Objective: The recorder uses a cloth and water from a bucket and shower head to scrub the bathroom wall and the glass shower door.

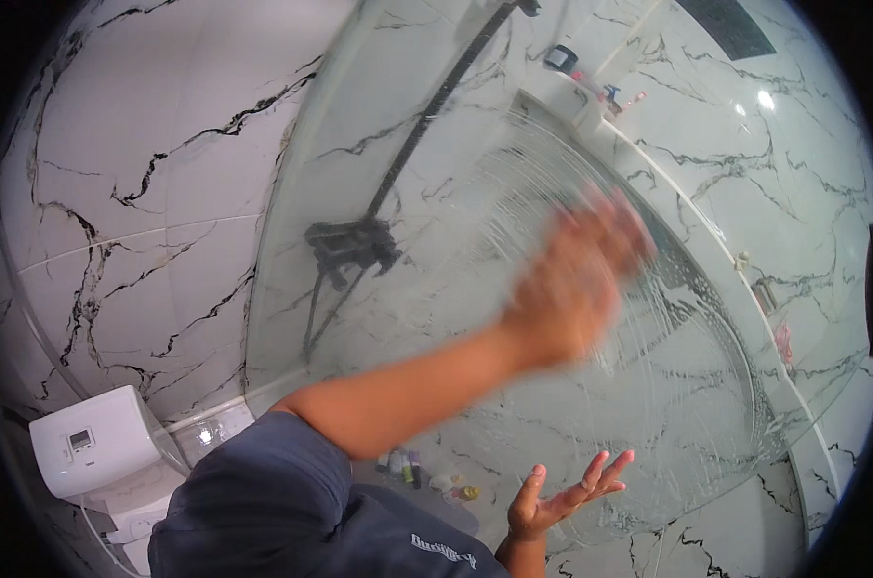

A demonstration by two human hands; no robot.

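Observation:
My left hand (581, 271), blurred by motion, is over a large glass shower panel (436, 289) covered with curved streaks of white suds. Its bare forearm reaches across from a dark blue sleeve at lower left. Whether it holds anything is hidden by the blur. Lower down, my right hand (566, 498) is raised with its fingers apart and nothing in it. Thicker foam (704, 311) clings to the glass to the right of the left hand.
Through the glass show a dark shower bar with its fixture (353, 242) and several small bottles (407, 466). A dark jar (560, 58) and a blue razor (611, 94) sit on a ledge. White box-shaped unit (93, 441) stands at lower left, by the marbled wall (140, 144).

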